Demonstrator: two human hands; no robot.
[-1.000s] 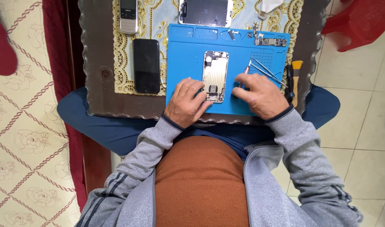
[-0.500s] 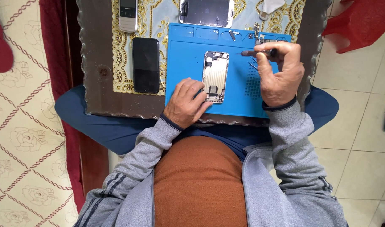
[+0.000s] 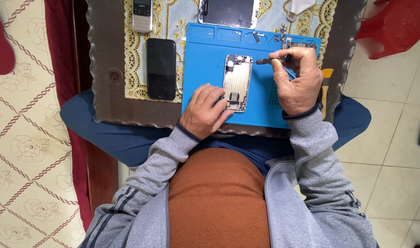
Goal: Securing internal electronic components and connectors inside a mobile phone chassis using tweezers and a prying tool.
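An opened phone housing lies on a blue work mat on a dark tray over my lap. My left hand rests on the mat and pins the housing's lower left corner with its fingers. My right hand holds a small dark screwdriver level, its tip pointing left toward the housing's upper right corner. A small circuit board lies on the mat's upper right, just above my right hand.
A black smartphone lies left of the mat and a silver keypad phone sits above it. A detached phone screen lies at the mat's top edge. A red plastic stool stands on the tiled floor at right.
My right hand lifted from the lower right of the mat, picked up the screwdriver and brought its tip toward the housing's top. My left hand stayed on the housing.
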